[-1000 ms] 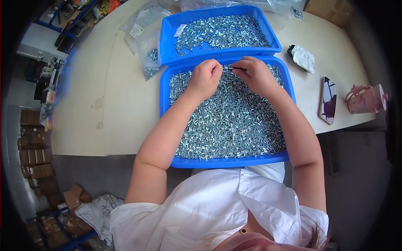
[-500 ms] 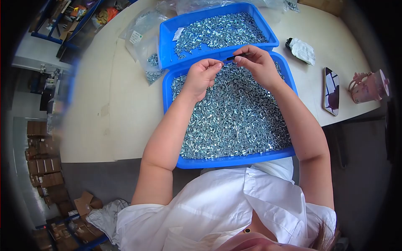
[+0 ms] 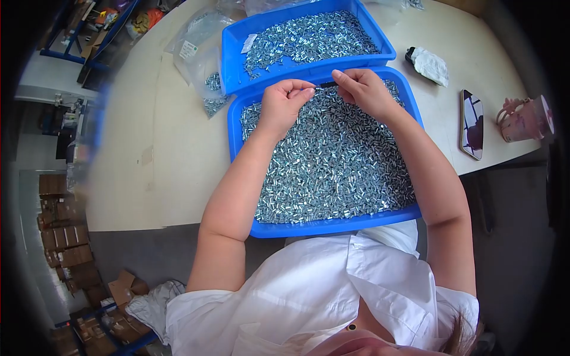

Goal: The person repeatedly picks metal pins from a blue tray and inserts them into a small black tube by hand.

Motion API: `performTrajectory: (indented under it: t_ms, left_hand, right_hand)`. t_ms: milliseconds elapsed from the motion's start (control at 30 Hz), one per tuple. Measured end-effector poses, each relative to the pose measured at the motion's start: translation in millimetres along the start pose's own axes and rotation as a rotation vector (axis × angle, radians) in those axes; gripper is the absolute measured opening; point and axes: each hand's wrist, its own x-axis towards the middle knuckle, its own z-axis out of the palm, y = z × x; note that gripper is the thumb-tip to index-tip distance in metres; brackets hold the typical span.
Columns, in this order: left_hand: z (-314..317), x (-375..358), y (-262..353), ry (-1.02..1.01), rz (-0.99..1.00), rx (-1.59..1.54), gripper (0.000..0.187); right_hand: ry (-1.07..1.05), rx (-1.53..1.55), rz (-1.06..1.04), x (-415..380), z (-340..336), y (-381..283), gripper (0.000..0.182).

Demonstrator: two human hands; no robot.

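Over the far part of the near blue bin (image 3: 323,228), my right hand (image 3: 369,95) is closed around a slim black pen-like tool (image 3: 326,85). The tool points left, and most of its length is hidden in the fingers. My left hand (image 3: 282,107) pinches at the tool's left end with thumb and forefinger. Whatever is between those fingertips is too small to make out. Beneath both hands, small shiny metal sleeves or pins (image 3: 332,160) fill the near bin.
A second blue bin (image 3: 233,56) with similar metal pieces stands behind. Clear plastic bags (image 3: 199,65) lie left of it. On the right are a white-wrapped black object (image 3: 428,66), a phone (image 3: 472,124) and a pink cup (image 3: 523,120). Pale tabletop (image 3: 127,178) extends left.
My right hand has turned, its thumb now on top, and the black tool lies deeper in its fingers. My left hand stays nearly in place, still pinching. The view has shifted slightly.
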Motion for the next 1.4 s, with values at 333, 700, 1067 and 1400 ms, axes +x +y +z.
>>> performTrajectory:
  t_ms: [333, 700, 1067, 1400]
  left_hand:
    - [-2.7, 1.4, -4.8, 0.045, 0.174, 0.156, 0.012]
    - [-0.2, -0.4, -1.0, 0.08, 0.281, 0.175, 0.01]
    - [-2.7, 2.8, -7.1, 0.121, 0.265, 0.105, 0.007]
    - [-1.3, -0.9, -2.7, 0.115, 0.234, 0.056, 0.008]
  right_hand:
    - [-0.163, 0.031, 0.111, 1.6, -6.3, 0.9, 0.019]
    - [-0.12, 0.15, 0.035, 1.6, -2.8, 1.3, 0.02]
    - [-0.094, 0.229, -0.126, -3.0, 5.4, 2.3, 0.024]
    - [-0.092, 0.374, -0.155, -0.4, 10.5, 5.3, 0.028]
